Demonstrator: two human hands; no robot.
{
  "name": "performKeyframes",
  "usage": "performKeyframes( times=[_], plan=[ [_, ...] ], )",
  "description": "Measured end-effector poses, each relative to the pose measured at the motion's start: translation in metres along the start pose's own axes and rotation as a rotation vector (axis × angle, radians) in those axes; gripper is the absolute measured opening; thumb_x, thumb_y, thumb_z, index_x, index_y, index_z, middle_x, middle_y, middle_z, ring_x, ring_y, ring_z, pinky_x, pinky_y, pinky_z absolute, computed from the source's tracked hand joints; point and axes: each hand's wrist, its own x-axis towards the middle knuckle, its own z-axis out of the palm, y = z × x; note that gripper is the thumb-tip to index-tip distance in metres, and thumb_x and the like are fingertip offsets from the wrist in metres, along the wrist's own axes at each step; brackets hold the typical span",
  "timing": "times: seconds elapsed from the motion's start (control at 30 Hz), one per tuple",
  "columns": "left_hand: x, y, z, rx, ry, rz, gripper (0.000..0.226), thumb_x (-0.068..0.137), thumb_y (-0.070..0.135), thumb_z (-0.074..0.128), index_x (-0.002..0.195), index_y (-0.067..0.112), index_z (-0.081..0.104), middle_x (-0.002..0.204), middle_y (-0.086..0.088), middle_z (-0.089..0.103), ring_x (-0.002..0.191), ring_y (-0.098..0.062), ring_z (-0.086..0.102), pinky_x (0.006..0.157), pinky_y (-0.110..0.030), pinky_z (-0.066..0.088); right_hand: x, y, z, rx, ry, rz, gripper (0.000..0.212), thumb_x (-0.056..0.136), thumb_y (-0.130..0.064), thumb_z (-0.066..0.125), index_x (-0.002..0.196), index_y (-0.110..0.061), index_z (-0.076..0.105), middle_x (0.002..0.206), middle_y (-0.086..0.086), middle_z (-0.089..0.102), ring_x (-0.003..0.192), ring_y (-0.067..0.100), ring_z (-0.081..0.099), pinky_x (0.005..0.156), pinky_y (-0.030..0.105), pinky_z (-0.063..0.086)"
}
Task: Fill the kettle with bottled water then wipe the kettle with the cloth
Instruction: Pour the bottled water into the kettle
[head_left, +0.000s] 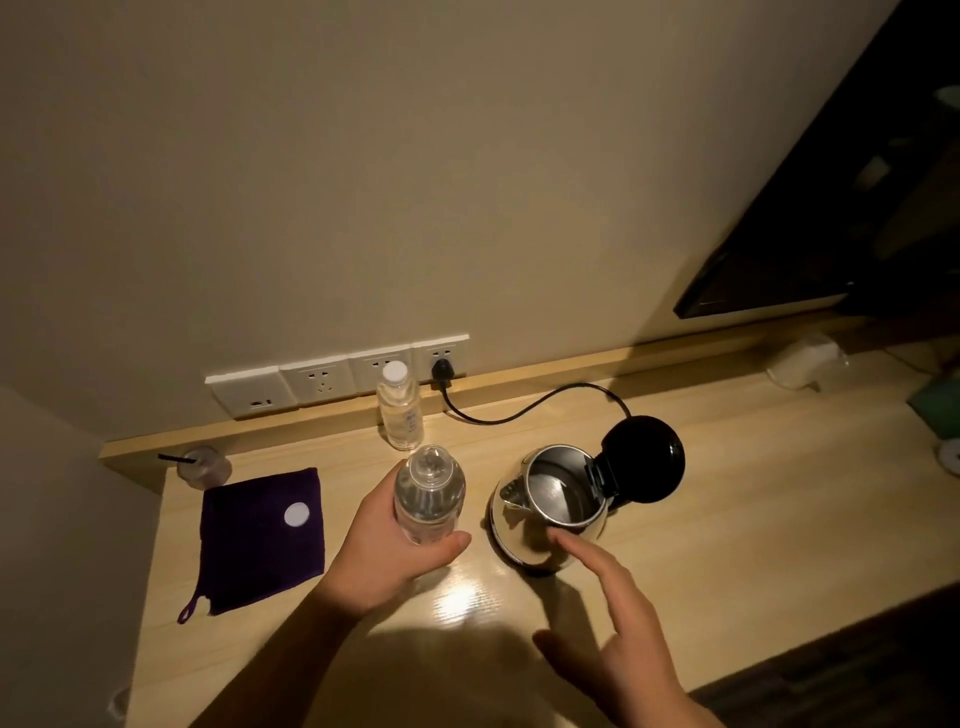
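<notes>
A steel kettle (548, 512) stands on the wooden desk (753, 519) with its black lid (644, 467) flipped open to the right. My left hand (384, 556) grips an uncapped clear water bottle (428, 493), held upright just left of the kettle. My right hand (618, 629) is open in front of the kettle, fingertips near its lower wall. A dark purple cloth (260, 540) lies flat at the left, with a white bottle cap (296, 515) resting on it.
A second, capped bottle (400, 408) stands by the wall sockets (337, 379). The kettle's black cord (524, 410) runs to a plug. A small cup with a straw (203, 466) sits in the back left corner. White and green items lie at the far right.
</notes>
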Motion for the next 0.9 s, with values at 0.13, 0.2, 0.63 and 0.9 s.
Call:
performKeyframes(
  times=[0.13,0.2,0.63,0.9],
  plan=[
    [0.002,-0.005,0.005,0.069,-0.016,-0.040,0.068,0.055,0.043,0.091,0.115,0.021,0.066,0.106,0.003,0.075,0.101,-0.015,0.072,0.086,-0.029,0.057,-0.026,0.070,-0.005,-0.311,0.150,0.017,0.079,0.067,-0.063,0.077,0.139,-0.036,0.056,0.147,-0.018,0.055,0.138,-0.005,0.045,0.110,0.037,0.041],
    [0.005,-0.008,0.009,0.082,-0.035,-0.064,0.067,0.053,0.039,0.090,0.112,0.018,0.066,0.102,-0.002,0.075,0.098,-0.017,0.072,0.085,-0.031,0.059,-0.027,0.107,-0.003,-0.470,0.122,0.118,0.093,0.071,-0.066,0.079,0.149,-0.025,0.051,0.157,-0.005,0.052,0.145,0.016,0.046,0.116,0.046,0.039],
    [0.007,-0.029,0.040,0.401,-0.151,0.020,0.063,0.066,0.024,0.095,0.120,0.018,0.064,0.110,0.010,0.071,0.100,-0.004,0.066,0.084,-0.017,0.049,0.016,0.178,0.028,-0.807,0.145,0.158,0.111,0.079,-0.081,0.059,0.157,-0.004,0.045,0.165,0.018,0.043,0.155,0.031,0.041,0.120,0.054,0.041],
    [0.005,-0.036,0.054,0.292,-0.203,-0.023,0.057,0.067,0.013,0.091,0.118,0.015,0.065,0.103,0.010,0.075,0.094,-0.008,0.071,0.076,-0.011,0.052,0.013,0.187,0.033,-0.863,0.254,0.031,0.105,0.093,-0.081,0.054,0.155,0.004,0.045,0.163,0.022,0.044,0.155,0.034,0.041,0.121,0.057,0.039]
  ],
)
